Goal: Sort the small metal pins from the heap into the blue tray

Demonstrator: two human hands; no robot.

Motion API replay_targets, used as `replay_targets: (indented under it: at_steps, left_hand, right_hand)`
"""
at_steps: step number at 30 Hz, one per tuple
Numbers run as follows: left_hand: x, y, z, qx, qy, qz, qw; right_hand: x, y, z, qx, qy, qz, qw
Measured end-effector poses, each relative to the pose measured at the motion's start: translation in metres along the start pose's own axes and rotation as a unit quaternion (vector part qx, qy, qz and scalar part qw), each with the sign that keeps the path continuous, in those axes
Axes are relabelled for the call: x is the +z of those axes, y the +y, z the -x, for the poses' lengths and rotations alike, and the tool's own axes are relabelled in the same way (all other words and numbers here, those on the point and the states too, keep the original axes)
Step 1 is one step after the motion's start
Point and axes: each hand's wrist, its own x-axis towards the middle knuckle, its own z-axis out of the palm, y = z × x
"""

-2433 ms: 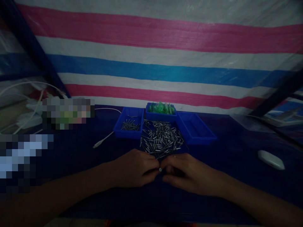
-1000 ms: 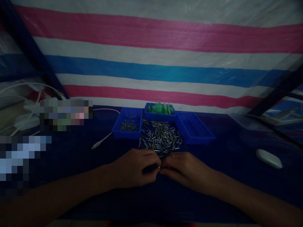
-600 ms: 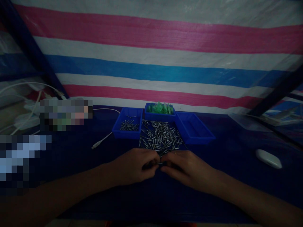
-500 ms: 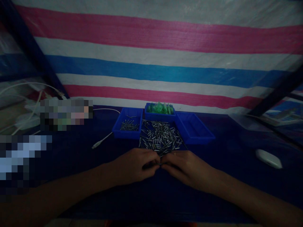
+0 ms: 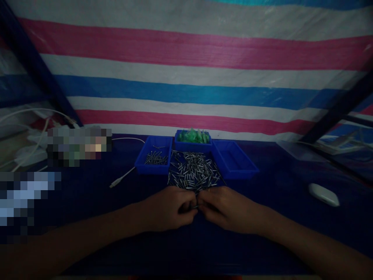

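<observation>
Your left hand (image 5: 175, 208) and right hand (image 5: 230, 208), fingertips drawn together, pinch a small metal pin (image 5: 195, 206) just on your side of the pin pile (image 5: 198, 169). Left of the pile: a pin-holding tray (image 5: 153, 169); behind: green pieces (image 5: 192, 136), trayed; right: a blue tray (image 5: 239, 174).

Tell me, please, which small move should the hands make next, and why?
Perhaps ease the right hand slightly away while the left hand pinches the small metal piece. The two hands meet closely and hide most of it, so a little space would probably let the person check it before moving it anywhere.
</observation>
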Motion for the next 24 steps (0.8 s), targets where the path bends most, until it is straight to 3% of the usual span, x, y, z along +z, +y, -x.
replay_targets:
  at_steps: [7,13,17,24]
  left_hand:
    - [0.0017,-0.0029,0.0063,0.019,0.013,-0.016,1.0]
    - [0.0013,-0.0047,0.0048,0.015,0.071,-0.048,0.996]
    - [0.0027,-0.0074,0.0053,0.05,0.107,-0.086,0.989]
    - [-0.0008,-0.0074,0.0063,0.088,0.117,-0.145,0.978]
  right_hand:
    - [-0.0048,-0.0006,0.0003,-0.014,-0.017,-0.009,1.0]
    - [-0.0047,-0.0001,-0.002,-0.007,-0.018,-0.008,1.0]
    - [-0.0026,-0.0004,-0.0017,-0.003,-0.009,-0.011,1.0]
    - [-0.0003,0.001,-0.0012,0.023,0.018,-0.001,1.0]
